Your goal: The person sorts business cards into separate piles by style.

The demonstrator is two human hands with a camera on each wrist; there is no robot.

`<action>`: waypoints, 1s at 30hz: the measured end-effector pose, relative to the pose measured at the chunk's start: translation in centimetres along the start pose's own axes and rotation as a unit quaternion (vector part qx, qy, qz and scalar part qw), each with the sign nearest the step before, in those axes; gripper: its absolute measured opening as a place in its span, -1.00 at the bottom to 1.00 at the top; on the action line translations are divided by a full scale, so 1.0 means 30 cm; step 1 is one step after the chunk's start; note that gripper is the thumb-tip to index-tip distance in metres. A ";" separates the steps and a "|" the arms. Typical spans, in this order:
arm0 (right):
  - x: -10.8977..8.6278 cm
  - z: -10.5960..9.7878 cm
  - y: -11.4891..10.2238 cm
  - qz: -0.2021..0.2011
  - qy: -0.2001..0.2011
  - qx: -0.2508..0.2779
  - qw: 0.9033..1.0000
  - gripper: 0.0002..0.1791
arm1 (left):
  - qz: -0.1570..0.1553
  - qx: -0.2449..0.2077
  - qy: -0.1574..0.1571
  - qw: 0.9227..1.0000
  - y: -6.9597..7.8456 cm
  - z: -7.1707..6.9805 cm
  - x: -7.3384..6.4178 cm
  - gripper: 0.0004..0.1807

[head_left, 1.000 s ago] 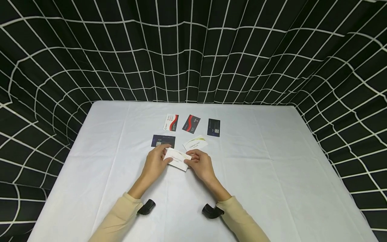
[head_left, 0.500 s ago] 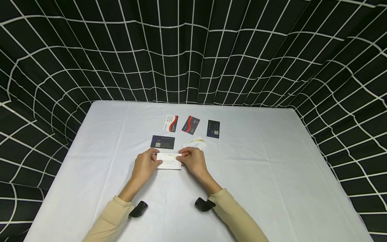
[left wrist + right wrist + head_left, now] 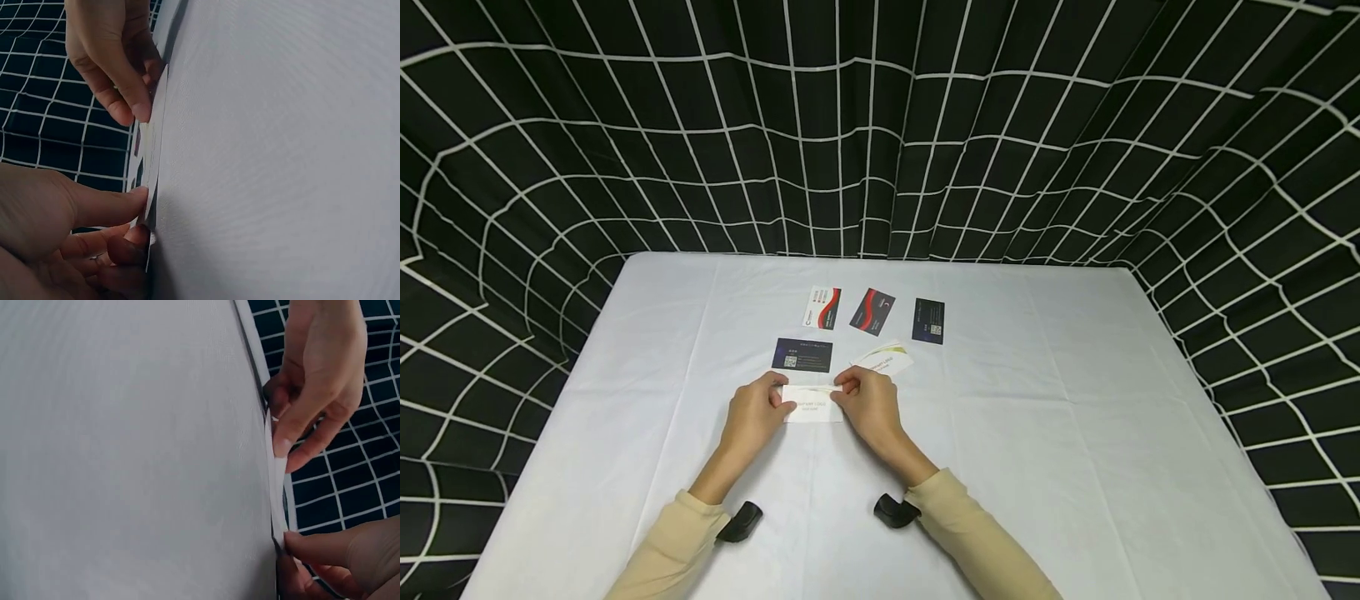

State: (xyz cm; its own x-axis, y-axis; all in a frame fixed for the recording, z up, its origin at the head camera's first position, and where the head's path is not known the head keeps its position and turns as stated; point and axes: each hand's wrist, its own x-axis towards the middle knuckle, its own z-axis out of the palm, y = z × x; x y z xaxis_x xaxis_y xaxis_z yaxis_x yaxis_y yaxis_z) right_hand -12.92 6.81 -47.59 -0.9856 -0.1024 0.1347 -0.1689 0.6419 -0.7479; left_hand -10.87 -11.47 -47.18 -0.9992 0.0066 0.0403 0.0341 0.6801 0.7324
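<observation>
In the head view, a white business card with faint grey print lies level between both hands. My left hand pinches its left end between thumb and fingers. At the other end, my right hand pinches its right edge. Both wrist views show the card nearly edge-on, low over the cloth; whether it is one card or a stack cannot be told. Just beyond lies a dark blue card. A white card with a green-gold curve sits behind my right hand, which partly hides it.
Farther back lie a white, red and black card, a dark grey card with a red band and a dark card. A white cloth covers the table. A black curtain with white grid lines surrounds it.
Both hands have moved slightly left and toward the body with the card. It has turned from a tilt to square with the table's edge. The other cards stay put.
</observation>
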 end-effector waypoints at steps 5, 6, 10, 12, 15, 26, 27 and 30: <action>-0.006 0.008 -0.007 -0.013 0.003 -0.014 1.000 -0.86 | -0.001 0.007 0.004 1.000 0.000 0.003 -0.006 -0.65; -0.005 0.008 -0.009 -0.013 0.002 -0.016 1.000 -0.86 | 0.001 0.007 0.004 1.000 0.000 0.003 -0.007 -0.66; 0.001 0.011 -0.014 -0.008 -0.004 -0.025 1.000 -0.85 | 0.004 0.008 0.003 1.000 0.004 0.001 -0.009 -0.67; 0.004 0.012 -0.016 -0.005 -0.005 -0.029 1.000 -0.84 | 0.005 0.009 0.003 1.000 0.006 -0.001 -0.010 -0.67; 0.006 0.014 -0.017 -0.005 -0.005 -0.034 0.999 -0.86 | 0.005 0.010 0.002 1.000 0.007 -0.004 -0.010 -0.67; -0.002 0.013 -0.014 -0.030 0.003 -0.065 0.997 -0.95 | 0.007 -0.001 0.014 1.000 0.005 0.012 -0.013 -0.71; -0.003 0.011 -0.012 -0.029 0.003 -0.067 0.997 -0.95 | 0.008 -0.002 0.015 1.000 0.005 0.015 -0.013 -0.71; -0.001 0.004 -0.008 -0.036 -0.005 -0.064 0.997 -0.98 | 0.007 0.000 0.015 1.000 0.004 0.018 -0.009 -0.72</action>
State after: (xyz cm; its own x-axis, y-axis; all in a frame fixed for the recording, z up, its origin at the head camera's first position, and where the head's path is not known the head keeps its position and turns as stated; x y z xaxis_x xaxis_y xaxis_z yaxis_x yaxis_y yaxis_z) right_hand -12.87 6.56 -47.50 -0.9713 -0.1579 0.1781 -0.2365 0.7246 -0.6474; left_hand -10.61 -11.00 -47.47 -0.9975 -0.0057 0.0703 0.0477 0.6797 0.7320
